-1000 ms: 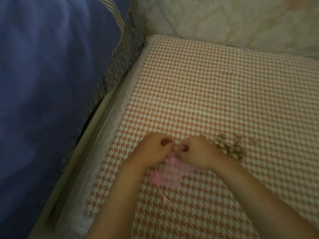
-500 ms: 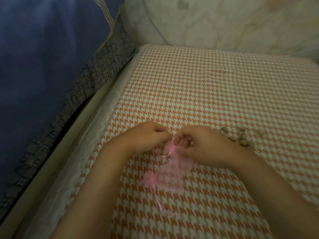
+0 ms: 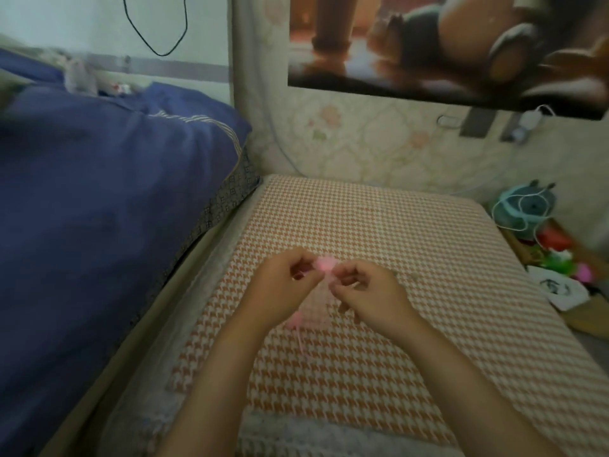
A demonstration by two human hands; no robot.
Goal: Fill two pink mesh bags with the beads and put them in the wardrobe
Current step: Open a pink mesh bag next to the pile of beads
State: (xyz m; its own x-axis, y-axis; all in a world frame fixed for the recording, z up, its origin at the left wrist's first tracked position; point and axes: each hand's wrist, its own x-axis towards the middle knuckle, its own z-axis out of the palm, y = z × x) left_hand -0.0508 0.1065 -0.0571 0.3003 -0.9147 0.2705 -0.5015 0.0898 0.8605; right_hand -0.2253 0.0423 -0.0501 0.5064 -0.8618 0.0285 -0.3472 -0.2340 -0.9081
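Head view, looking down on a mattress covered in orange-and-white houndstooth cloth, with a pale lace-edged border along its near and left sides. To the left, a bed with a dark blue duvet and a grey patterned sheet edge hanging beside the mattress. Behind, pale floral wallpaper, a large poster above it, a black cable looping on the white wall at upper left. At far right, a teal round object wrapped in white cord, a clutter of red, green and pink items below it.

Above the mattress centre, 2 bare hands close together: left hand and right hand, fingers curled, both pinching the top of a pink mesh bag. Bag hanging between the hands, blurred, a thin pink drawstring trailing down. Beads not clearly visible.
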